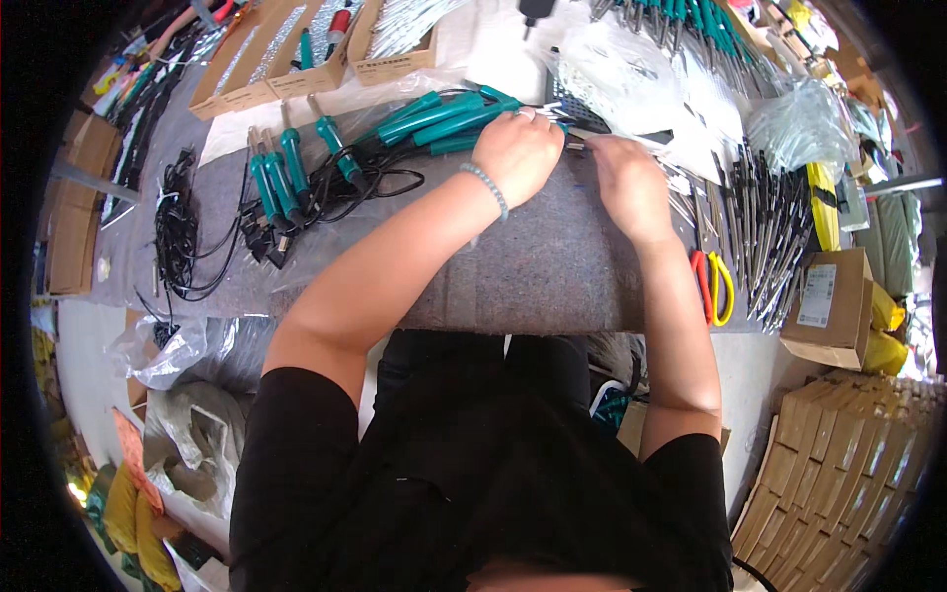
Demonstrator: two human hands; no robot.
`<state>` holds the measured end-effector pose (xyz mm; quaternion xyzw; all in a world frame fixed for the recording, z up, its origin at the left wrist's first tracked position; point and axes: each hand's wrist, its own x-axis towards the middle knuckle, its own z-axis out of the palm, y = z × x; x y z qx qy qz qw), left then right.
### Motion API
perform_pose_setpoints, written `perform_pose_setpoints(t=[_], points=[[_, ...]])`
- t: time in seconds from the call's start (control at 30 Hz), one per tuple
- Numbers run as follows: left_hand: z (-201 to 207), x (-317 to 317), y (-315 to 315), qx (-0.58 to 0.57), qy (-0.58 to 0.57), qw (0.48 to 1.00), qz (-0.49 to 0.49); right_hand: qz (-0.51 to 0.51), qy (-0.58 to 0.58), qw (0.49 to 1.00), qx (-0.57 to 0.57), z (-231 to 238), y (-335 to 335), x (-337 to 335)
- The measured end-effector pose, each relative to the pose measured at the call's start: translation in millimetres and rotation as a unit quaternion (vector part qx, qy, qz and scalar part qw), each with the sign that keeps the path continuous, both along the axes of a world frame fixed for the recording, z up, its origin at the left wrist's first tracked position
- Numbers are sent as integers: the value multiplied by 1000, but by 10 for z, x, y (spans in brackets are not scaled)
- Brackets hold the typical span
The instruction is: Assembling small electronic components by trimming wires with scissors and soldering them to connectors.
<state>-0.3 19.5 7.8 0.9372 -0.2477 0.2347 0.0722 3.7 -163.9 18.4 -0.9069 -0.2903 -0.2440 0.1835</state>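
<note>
Left hand (518,153) curled, contents can't tell; green handles (452,123) at its 10 o'clock, on counter (533,257). Right hand (628,185) fingers bunched, grip unclear; red-and-yellow-handled tool (701,284) at its 5 o'clock.

The counter (552,308) is covered with a grey, felt-like cloth (473,271), over whose far part a white sheet (225,144) is spread. Open cardboard boxes (237,100) are set along the far side. At the left, a black cord bundle (176,232) is laid down, and beside it four teal-handled tools (270,187) are placed with their black cords tangled. Further teal handles (434,120) are heaped near the middle. Behind, a clear plastic bag (617,71) is crumpled. At the right, slim black-and-metal rods (772,232) are strewn in a dense bunch, and next to them a tool with red and yellow handles (701,286) is laid near the front edge.
</note>
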Motion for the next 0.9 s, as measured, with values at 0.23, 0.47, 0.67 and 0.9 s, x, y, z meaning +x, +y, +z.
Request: perform_pose_setpoints(t=[0.23, 0.47, 0.67, 0.9], points=[[71, -73, -22, -79, 200, 973, -88, 27, 36, 998, -37, -30, -199, -19], [149, -312, -151, -220, 333, 908, -129, 11, 217, 971, 99, 173, -230, -555], [33, -430, -100, -192, 301, 928, -108, -74, 194, 962, 179, -5, -431, -542], [125, -291, -96, -203, 249, 947, -19, -130, 54, 968, -207, -116, -1219, 136]])
